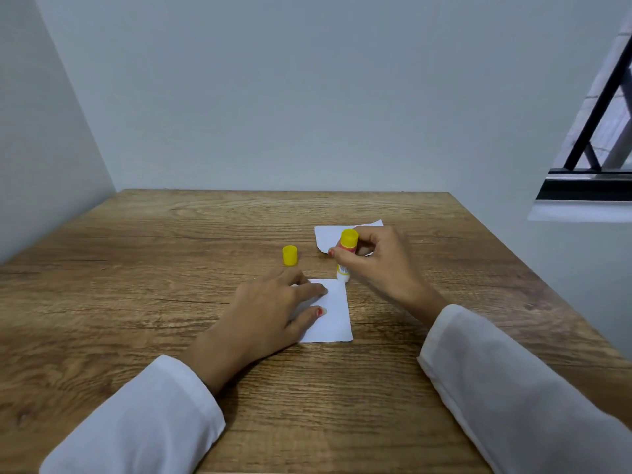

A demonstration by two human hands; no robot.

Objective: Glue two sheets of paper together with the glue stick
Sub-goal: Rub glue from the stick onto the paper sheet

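1. Head view: wooden tabletop (pixel 136 302) against pale walls, window (pixel 595 131) at upper right.
2. Left hand (pixel 266 313) flat on near paper sheet (pixel 333 319), fingers (pixel 307 289) straight and slightly spread, pressing sheet down on its left half.
3. Right hand (pixel 372 261) gripping glue stick (pixel 346 256), fingers curled round the barrel, thumb side toward camera.
4. Glue stick held near upright, slightly tilted, yellow base up, lower tip touching or just above far right corner of near sheet; contact hard to confirm.
5. Yellow cap (pixel 290 255) off, standing alone on tabletop just left of stick, beyond left hand.
6. Second paper sheet (pixel 326 236) farther back, partly hidden behind right hand, one corner lifted or curled; apart from near sheet.
7. Judged step: starting glue application at top edge of near sheet; sheets not yet joined.
8. Risk: tip sits right at the corner, so a stroke could run off the edge and smear glue onto tabletop.
9. Risk: right half of sheet unpinned; tacky drag could wrinkle, lift or tear thin paper there.
10. Risk: pressing fingers close to the glue path, could pick up glue and stick to sheet.
11. Risk: cap left off, stands near left hand, easy to knock over.
12. Risk: curled second sheet may land misaligned when laid on.
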